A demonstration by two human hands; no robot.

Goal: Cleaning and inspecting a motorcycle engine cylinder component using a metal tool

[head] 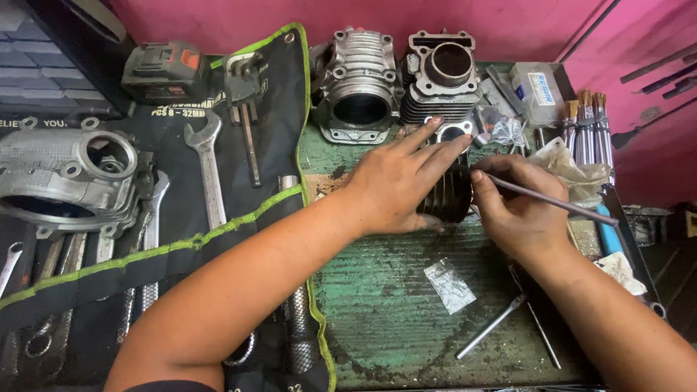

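Right hand [519, 210] pinching thin metal rod [552, 199], left hand [396, 185] steadying ribbed dark cylinder [449, 194]

The left hand [396, 185] hides most of the dark ribbed cylinder [448, 197], the right hand [517, 207] conceals the thin rod's [552, 199] tip, and the tool roll [156, 239] runs past the lower edge.

The workbench [392, 305] is worn green with black grime, the wall [305, 18] is pink, the tool roll [239, 145] is black with lime-green edging, and the cylinder blocks [363, 80] are silver-grey.
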